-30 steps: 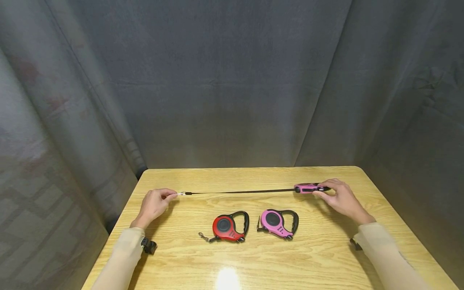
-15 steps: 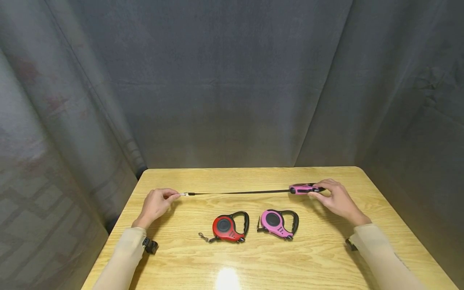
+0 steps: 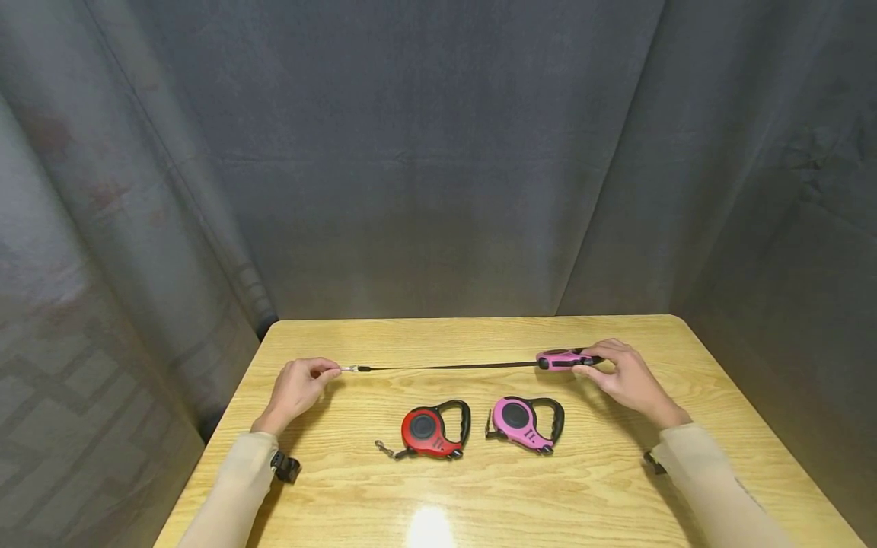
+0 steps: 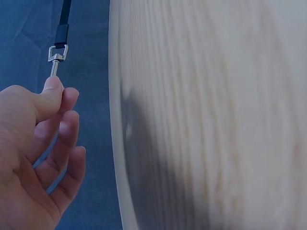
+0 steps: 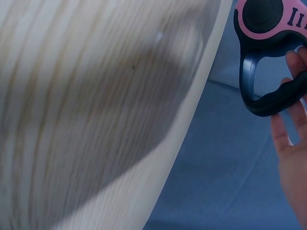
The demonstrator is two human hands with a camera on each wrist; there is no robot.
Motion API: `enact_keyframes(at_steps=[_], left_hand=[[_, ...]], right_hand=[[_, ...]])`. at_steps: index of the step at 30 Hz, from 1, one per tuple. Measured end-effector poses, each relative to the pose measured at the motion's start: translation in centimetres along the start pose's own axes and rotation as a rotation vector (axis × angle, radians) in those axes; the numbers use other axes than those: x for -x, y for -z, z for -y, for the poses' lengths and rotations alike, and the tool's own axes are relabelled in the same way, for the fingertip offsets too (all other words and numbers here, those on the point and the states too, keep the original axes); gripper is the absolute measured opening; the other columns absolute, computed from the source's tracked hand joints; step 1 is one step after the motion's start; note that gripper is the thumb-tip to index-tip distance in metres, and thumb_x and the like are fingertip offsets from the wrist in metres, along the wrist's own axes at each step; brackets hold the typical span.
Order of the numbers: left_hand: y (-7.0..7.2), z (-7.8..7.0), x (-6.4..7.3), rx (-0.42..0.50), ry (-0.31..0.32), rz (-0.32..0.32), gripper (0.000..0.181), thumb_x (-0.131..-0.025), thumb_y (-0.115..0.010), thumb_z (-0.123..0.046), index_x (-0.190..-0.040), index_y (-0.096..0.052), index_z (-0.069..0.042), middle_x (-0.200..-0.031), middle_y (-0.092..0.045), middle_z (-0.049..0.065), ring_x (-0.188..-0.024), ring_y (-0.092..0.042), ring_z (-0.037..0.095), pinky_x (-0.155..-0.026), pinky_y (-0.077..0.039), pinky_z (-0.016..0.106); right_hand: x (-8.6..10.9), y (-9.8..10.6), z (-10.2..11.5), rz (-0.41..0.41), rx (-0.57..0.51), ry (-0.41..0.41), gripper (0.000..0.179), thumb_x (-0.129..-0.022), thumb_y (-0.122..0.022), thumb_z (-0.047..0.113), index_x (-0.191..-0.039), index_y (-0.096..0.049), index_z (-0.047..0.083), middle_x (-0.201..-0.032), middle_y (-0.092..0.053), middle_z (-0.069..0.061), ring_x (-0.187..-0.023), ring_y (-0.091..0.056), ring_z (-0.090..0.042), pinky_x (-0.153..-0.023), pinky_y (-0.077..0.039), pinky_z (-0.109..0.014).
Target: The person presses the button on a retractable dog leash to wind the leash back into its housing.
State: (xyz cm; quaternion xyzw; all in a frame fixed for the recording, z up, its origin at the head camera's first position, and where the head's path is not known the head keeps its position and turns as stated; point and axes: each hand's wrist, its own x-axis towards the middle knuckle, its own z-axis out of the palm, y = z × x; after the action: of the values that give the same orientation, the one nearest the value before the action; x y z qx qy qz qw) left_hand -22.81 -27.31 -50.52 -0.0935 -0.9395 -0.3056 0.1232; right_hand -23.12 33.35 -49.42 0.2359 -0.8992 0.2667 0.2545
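Observation:
A pink and black retractable dog leash is held up on edge over the table's far right by my right hand, whose fingers grip its black handle. Its black strap stretches taut across to the left. At the strap's end, my left hand pinches the silver snap hook between thumb and forefinger, the other fingers curled loosely. Two more retractable leashes lie flat on the table: a red one and a second pink one, side by side in front of the stretched strap.
The wooden table has grey curtains behind it and at both sides. A small metal clip sticks out left from the red leash. Glare marks the table's near middle.
My right hand has moved left with the pink leash, so the strap between the hands is shorter. My left hand has shifted very slightly right with the snap hook.

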Motion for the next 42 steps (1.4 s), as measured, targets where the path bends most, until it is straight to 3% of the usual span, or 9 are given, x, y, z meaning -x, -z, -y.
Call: enact_keyframes(at_steps=[12, 24, 30, 42], left_hand=[[-0.1, -0.2, 0.1, 0.012, -0.029, -0.016, 0.012, -0.1, -0.076, -0.019, -0.104, -0.085, -0.013, -0.098, -0.083, 0.006, -0.079, -0.071, 0.016, -0.069, -0.052, 0.032], [-0.4, -0.3, 0.0, 0.031, -0.009, 0.025, 0.012, -0.101, -0.075, -0.021, -0.106, -0.085, -0.016, -0.102, -0.083, 0.003, -0.085, -0.072, 0.016, -0.074, -0.054, 0.035], [-0.4, -0.4, -0.1, 0.032, -0.009, 0.027, 0.012, -0.101, -0.075, -0.021, -0.107, -0.085, -0.016, -0.103, -0.083, 0.004, -0.086, -0.072, 0.017, -0.076, -0.054, 0.037], [-0.7, -1.1, -0.2, 0.048, -0.017, 0.039, 0.012, -0.101, -0.075, -0.021, -0.106, -0.085, -0.016, -0.102, -0.083, 0.002, -0.086, -0.071, 0.016, -0.073, -0.053, 0.032]], right_hand=[[-0.5, -0.7, 0.7, 0.002, -0.001, 0.023, 0.027, -0.077, -0.095, 0.014, -0.101, -0.083, 0.008, -0.097, -0.078, -0.004, -0.093, -0.071, -0.024, -0.087, -0.054, -0.032], [-1.2, -1.5, 1.2, 0.012, -0.002, 0.077, 0.027, -0.076, -0.096, 0.014, -0.099, -0.083, 0.009, -0.093, -0.078, -0.001, -0.09, -0.071, -0.022, -0.083, -0.057, -0.044], [-1.3, -1.8, 1.4, 0.021, -0.009, 0.075, 0.029, -0.075, -0.096, 0.013, -0.099, -0.083, 0.005, -0.093, -0.079, -0.006, -0.09, -0.072, -0.027, -0.083, -0.059, -0.051], [-1.7, -2.3, 2.1, 0.032, -0.035, 0.09, 0.028, -0.077, -0.095, 0.016, -0.1, -0.083, 0.006, -0.095, -0.079, -0.005, -0.092, -0.073, -0.026, -0.085, -0.059, -0.052]])
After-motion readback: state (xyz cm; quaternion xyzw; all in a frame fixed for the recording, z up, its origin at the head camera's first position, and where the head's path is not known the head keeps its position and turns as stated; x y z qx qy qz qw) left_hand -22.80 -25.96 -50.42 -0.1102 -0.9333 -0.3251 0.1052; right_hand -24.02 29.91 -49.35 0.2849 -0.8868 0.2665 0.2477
